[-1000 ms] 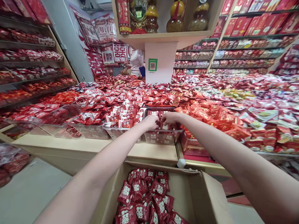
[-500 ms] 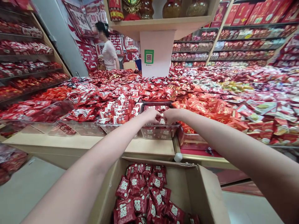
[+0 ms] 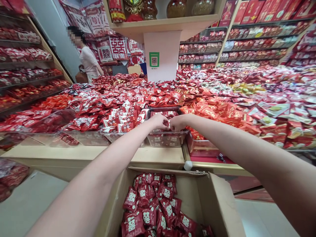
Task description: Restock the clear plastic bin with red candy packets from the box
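Both arms reach forward over a clear plastic bin (image 3: 165, 140) that holds dark red candy packets (image 3: 170, 114) with white print. My left hand (image 3: 158, 121) is at the bin's middle, its fingers bent around a packet that is partly hidden. Close beside it on the right, my right hand (image 3: 178, 122) is curled with the fingertips on the same packet. Below my arms stands an open cardboard box (image 3: 197, 191) with many loose dark red packets (image 3: 145, 215) of the same look, heaped toward its left side.
Bins of white-and-red packets (image 3: 124, 120) and orange-red packets (image 3: 214, 113) flank the bin. A white post with a QR sign (image 3: 154, 60) rises behind, under a wooden shelf (image 3: 165, 24). A person (image 3: 90, 61) walks at the back left. Stocked shelves (image 3: 22, 52) line the sides.
The person at the back has moved left. My view has shifted slightly. My right hand has come a little closer to my left, both staying over the same bin.
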{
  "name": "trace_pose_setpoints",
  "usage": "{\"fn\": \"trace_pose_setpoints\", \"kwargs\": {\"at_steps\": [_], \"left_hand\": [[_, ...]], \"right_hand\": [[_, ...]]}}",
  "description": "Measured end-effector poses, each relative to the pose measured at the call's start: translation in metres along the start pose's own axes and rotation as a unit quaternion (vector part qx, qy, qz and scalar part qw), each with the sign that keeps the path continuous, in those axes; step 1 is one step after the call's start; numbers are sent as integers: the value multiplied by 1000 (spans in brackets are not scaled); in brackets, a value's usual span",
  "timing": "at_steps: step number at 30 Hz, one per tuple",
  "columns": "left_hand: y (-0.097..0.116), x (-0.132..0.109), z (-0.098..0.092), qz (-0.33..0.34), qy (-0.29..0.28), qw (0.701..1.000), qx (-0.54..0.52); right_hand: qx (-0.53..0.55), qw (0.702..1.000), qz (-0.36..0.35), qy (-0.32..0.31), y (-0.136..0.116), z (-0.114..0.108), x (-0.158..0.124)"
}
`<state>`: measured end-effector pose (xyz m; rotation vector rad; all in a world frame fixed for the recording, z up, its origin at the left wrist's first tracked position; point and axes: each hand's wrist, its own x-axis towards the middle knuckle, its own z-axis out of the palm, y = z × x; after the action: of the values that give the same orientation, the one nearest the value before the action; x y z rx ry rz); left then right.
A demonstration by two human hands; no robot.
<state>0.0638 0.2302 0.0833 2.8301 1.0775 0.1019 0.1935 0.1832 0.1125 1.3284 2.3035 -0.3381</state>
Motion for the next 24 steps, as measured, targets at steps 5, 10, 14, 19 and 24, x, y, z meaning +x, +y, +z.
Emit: {"fn": "trace_pose_setpoints", "kwargs": {"at_steps": [5, 10, 14, 19, 24], "left_hand": [[-3, 3, 4, 7, -18, 1000, 2], [-6, 7, 6, 9, -46, 999, 7], [-2, 7, 6, 8, -64, 998, 7], [0, 6, -10, 1, -62, 998, 15], [17, -36, -49, -46, -23, 998, 25]], "right_hand": [[0, 998, -53, 24, 6, 4, 8], [19, 999, -18, 44, 4, 4, 9], [-27, 991, 29, 131, -3, 2, 4], [-57, 989, 93, 105, -1, 0, 2], [-28, 952, 114, 282, 1, -8, -31]]}}
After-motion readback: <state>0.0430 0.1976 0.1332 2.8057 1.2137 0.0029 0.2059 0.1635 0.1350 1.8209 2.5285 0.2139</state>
